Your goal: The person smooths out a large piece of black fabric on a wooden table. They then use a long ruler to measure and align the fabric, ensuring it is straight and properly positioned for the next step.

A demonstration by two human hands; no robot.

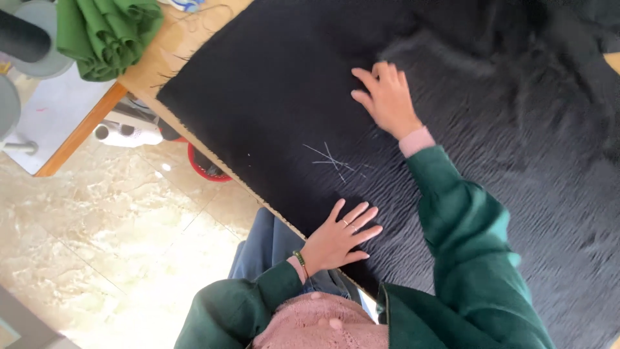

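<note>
**Two flat hands pin and smooth a dark cloth**

Nearest the body, the left hand lies palm down at the near edge of the large black ribbed fabric sheet, fingers spread and straight, gripping nothing; it seems to weigh the cloth down so it cannot slide off the light wooden table. Just beyond it, thin white chalk lines cross on the fabric. Farther out, the right hand also rests flat, fingers open and close together, pressing the surface as if to smooth it. Farthest, at the table's corner, sits a folded green cloth bundle.
</note>
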